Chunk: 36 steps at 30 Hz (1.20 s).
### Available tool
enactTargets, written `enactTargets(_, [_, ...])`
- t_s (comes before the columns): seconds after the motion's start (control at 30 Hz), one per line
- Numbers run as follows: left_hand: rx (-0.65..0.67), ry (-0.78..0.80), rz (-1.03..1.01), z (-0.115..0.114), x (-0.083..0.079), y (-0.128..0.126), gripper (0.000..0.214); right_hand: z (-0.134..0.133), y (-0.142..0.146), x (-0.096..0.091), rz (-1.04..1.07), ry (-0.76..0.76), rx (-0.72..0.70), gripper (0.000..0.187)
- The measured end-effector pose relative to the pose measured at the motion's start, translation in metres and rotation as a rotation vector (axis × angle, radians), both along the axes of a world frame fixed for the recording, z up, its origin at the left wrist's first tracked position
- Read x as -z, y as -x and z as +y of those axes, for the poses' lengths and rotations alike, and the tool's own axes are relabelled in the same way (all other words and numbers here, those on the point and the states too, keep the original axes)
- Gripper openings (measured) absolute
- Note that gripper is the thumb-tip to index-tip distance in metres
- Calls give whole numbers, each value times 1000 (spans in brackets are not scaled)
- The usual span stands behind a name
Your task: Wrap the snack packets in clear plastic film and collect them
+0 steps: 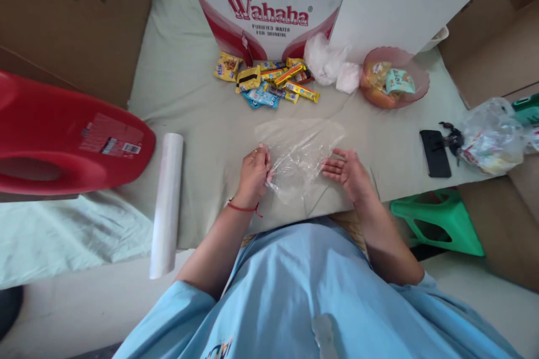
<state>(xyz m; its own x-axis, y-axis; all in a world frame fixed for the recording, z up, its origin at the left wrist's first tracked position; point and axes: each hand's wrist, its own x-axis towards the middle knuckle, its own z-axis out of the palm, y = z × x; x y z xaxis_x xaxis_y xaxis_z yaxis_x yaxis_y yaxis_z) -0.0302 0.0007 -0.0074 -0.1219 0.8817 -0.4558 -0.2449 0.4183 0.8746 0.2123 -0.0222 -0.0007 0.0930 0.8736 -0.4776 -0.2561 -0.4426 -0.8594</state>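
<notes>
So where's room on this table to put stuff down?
Bare cloth lies between the film roll and the left hand, and a wider patch runs from the red seat up to the snack pile. A smaller gap sits between the right hand and the phone. Crowded: the back, around that pile and the pink bowl, and the clear sheet the left hand pinches.

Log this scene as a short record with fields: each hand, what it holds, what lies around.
left hand: closed, pinching the left edge of the clear plastic film
right hand: open, palm turned inward, at the film's right edge
film: crumpled, lying on the cloth-covered table
left side: white roll, red jug on its side
far side: snack packets, Wahaha box, pink bowl
right side: black phone
</notes>
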Motion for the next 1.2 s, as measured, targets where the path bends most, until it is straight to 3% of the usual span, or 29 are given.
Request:
enactTargets(0.17, [22,-58,77,-2,0,-1,54,6,30,7,-218,-145,-144,47])
enactTargets(0.3, [58,-19,126,6,3,27,53,26,10,13,-203,-115,-61,43])
enactTargets(0.4, [95,-16,199,12,11,49,47,33,-8,16,-208,-38,-136,43])
enactTargets(0.53, [-30,-146,715,13,17,63,29,32,-12,20,-265,-17,-244,41])
enactTargets(0.6, [-60,-325,1043,9,14,64,42,30,-9,22,-299,-36,-272,40])
enactTargets(0.67, [83,-561,1260,1,8,62,48,30,-7,24,-317,-59,-295,39])
enactTargets(0.73, [365,-737,1343,-6,5,60,44,31,-9,24,-327,-84,-319,37])
enactTargets(0.83, [695,-722,1361,-16,8,59,48,35,-22,21,-356,-106,-329,36])
enactTargets(0.97, [798,-566,1358,-26,20,69,65,39,-48,15,-404,-111,-264,39])
enactTargets(1.2, [844,-588,1266,-35,25,96,67,38,-58,14,-418,-62,-268,36])
